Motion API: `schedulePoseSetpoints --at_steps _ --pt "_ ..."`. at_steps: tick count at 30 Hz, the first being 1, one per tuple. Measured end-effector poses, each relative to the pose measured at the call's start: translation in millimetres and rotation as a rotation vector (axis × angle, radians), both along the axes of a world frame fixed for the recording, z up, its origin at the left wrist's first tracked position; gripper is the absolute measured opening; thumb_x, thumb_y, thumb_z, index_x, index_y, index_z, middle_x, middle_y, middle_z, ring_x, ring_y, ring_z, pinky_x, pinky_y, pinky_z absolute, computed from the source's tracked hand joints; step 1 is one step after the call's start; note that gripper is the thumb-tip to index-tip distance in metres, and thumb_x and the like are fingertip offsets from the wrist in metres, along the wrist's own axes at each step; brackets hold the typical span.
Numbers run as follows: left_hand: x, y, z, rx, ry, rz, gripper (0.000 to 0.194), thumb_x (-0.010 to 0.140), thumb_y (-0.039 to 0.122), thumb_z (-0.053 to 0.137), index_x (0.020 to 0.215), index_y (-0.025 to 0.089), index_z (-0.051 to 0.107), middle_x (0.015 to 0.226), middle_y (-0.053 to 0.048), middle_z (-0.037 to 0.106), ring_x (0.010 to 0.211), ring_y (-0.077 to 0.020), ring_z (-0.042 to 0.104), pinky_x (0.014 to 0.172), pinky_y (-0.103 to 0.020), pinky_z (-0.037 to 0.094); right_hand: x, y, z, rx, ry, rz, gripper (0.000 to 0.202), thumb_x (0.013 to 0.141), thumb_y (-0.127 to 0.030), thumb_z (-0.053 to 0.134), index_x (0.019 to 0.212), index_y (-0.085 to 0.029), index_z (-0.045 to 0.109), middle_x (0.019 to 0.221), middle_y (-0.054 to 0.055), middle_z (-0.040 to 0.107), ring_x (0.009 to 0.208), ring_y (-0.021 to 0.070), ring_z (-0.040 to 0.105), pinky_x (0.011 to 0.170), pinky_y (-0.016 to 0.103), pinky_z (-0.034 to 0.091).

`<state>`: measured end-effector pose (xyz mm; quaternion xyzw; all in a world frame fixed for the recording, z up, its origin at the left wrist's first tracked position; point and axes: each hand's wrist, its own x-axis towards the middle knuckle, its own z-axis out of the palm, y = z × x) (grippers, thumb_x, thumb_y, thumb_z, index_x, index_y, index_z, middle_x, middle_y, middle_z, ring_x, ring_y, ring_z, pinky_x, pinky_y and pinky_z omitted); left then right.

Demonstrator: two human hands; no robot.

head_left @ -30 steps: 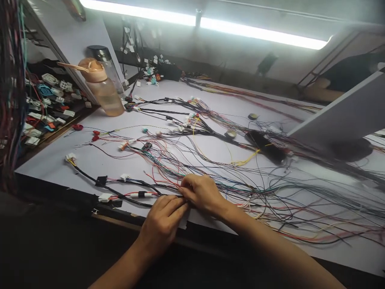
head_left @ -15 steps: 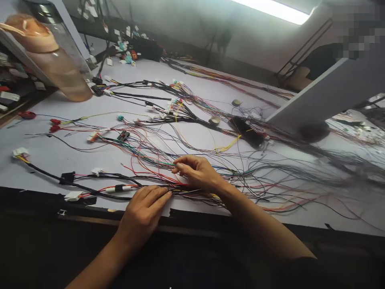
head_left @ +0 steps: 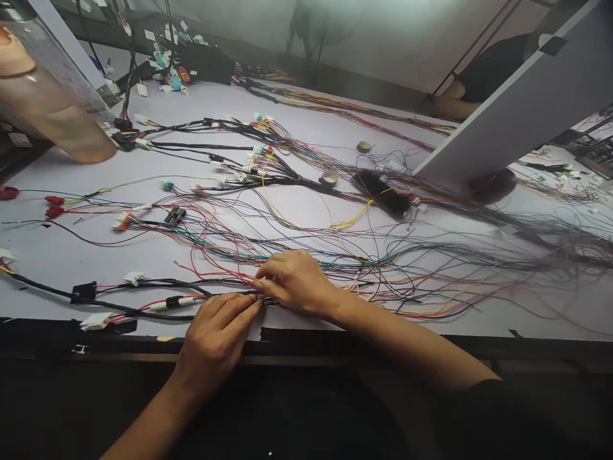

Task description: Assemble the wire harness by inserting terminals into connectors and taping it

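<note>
Near the table's front edge lies a wiring harness (head_left: pixel 122 308), its branches wrapped in black tape and ending in connectors. My left hand (head_left: pixel 218 326) rests over it palm down, fingers together and closed around the bundle. Just right of those fingertips, my right hand (head_left: pixel 297 281) has its fingers curled and thumb down at the same wires; what lies under its palm is hidden. Loose red, black and yellow wires run out to the right. Left of my hands are a white connector (head_left: pixel 96 321), a black connector (head_left: pixel 83 292) and a white in-line holder (head_left: pixel 175 302).
More harnesses (head_left: pixel 287 169) stretch across the white table behind my hands. Tape rolls (head_left: pixel 328 179) and a dark bundle (head_left: pixel 383 193) lie among them. A bottle (head_left: pixel 71 118) stands at the left. A white panel (head_left: pixel 502 102) slants at the right, with another person's arm (head_left: pixel 453 105) behind.
My right hand has come down and left from above the wires to beside my left fingertips. My left hand keeps its place on the harness. The view has shifted somewhat right.
</note>
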<state>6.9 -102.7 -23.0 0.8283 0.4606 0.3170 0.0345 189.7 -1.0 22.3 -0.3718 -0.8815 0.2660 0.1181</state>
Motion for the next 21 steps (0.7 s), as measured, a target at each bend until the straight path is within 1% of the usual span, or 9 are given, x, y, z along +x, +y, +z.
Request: schedulePoseSetpoints --at_steps 2,4,6,8,11,13,15,17,21 --pt "1 -1 1.4 -0.017 -0.003 0.000 0.032 0.084 0.003 0.057 0.112 0.018 0.062 0.104 -0.009 0.067 0.103 -0.0237 0.057 0.090 -0.041 0.046 -17 0 3.1 -0.043 -0.028 0.014 0.024 0.091 -0.040 0.056 0.092 -0.021 0.071 0.096 0.004 0.071 0.089 0.0186 0.061 0.079 0.033 0.036" --pt "1 -1 3.4 -0.033 -0.012 0.004 0.025 0.085 0.004 0.056 0.105 0.017 0.063 0.097 -0.009 0.066 0.099 -0.0240 0.057 0.087 -0.041 0.046 -32 1 4.4 -0.139 0.018 0.022 0.021 0.089 -0.038 0.058 0.091 -0.021 0.071 0.092 0.003 0.071 0.085 0.0171 0.061 0.076 0.031 0.036" --pt "2 -2 5.5 -0.049 -0.026 0.005 0.024 0.085 0.004 0.056 0.104 0.017 0.064 0.094 -0.009 0.065 0.095 -0.0242 0.057 0.083 -0.041 0.046 -43 1 4.8 -0.288 0.110 -0.004 0.019 0.087 -0.035 0.060 0.090 -0.021 0.072 0.085 0.000 0.070 0.079 0.0147 0.059 0.072 0.028 0.037" --pt "3 -2 7.1 -0.054 -0.037 0.008 0.028 0.084 0.004 0.056 0.106 0.019 0.065 0.097 -0.008 0.066 0.093 -0.0239 0.056 0.081 -0.040 0.047 -51 2 6.7 -0.476 0.227 -0.032 0.019 0.086 -0.033 0.059 0.091 -0.020 0.072 0.078 -0.001 0.067 0.073 0.0128 0.057 0.068 0.026 0.038" --pt "4 -2 7.6 -0.013 -0.043 0.029 0.032 0.084 0.003 0.057 0.111 0.019 0.064 0.102 -0.008 0.067 0.097 -0.0231 0.056 0.084 -0.040 0.047 -59 5 16.0 -0.751 0.436 -0.016 0.023 0.085 -0.036 0.060 0.089 -0.015 0.070 0.073 -0.001 0.062 0.068 0.0109 0.053 0.064 0.024 0.039" --pt "5 -2 6.9 0.017 -0.052 0.042 0.033 0.083 0.003 0.058 0.112 0.018 0.063 0.106 -0.007 0.068 0.100 -0.0224 0.056 0.088 -0.039 0.047 -64 8 26.1 -0.886 0.555 0.005 0.027 0.084 -0.040 0.062 0.087 -0.014 0.069 0.075 0.000 0.061 0.068 0.0101 0.053 0.064 0.023 0.041" --pt "6 -2 6.2 0.019 -0.062 0.052 0.031 0.084 0.003 0.058 0.111 0.018 0.063 0.106 -0.006 0.068 0.100 -0.0212 0.056 0.088 -0.038 0.048 -70 12 37.5 -0.961 0.643 0.004 0.030 0.081 -0.044 0.065 0.085 -0.014 0.068 0.079 0.000 0.062 0.067 0.0091 0.052 0.065 0.023 0.042" --pt "6 -3 6.2 0.009 -0.077 0.055 0.030 0.084 0.003 0.057 0.109 0.018 0.063 0.104 -0.005 0.069 0.097 -0.0198 0.057 0.086 -0.037 0.048 -77 17 49.2 -0.992 0.726 0.001 0.032 0.079 -0.046 0.068 0.083 -0.015 0.068 0.080 0.000 0.062 0.064 0.0076 0.050 0.064 0.023 0.042" --pt "6 -5 8.4 -0.001 -0.075 0.053 0.029 0.085 0.004 0.054 0.110 0.018 0.063 0.104 -0.006 0.069 0.096 -0.0197 0.059 0.085 -0.038 0.049 -85 29 71.9 -0.967 0.900 0.047 0.030 0.079 -0.046 0.069 0.089 -0.017 0.071 0.078 -0.001 0.061 0.060 0.0051 0.046 0.058 0.021 0.039"
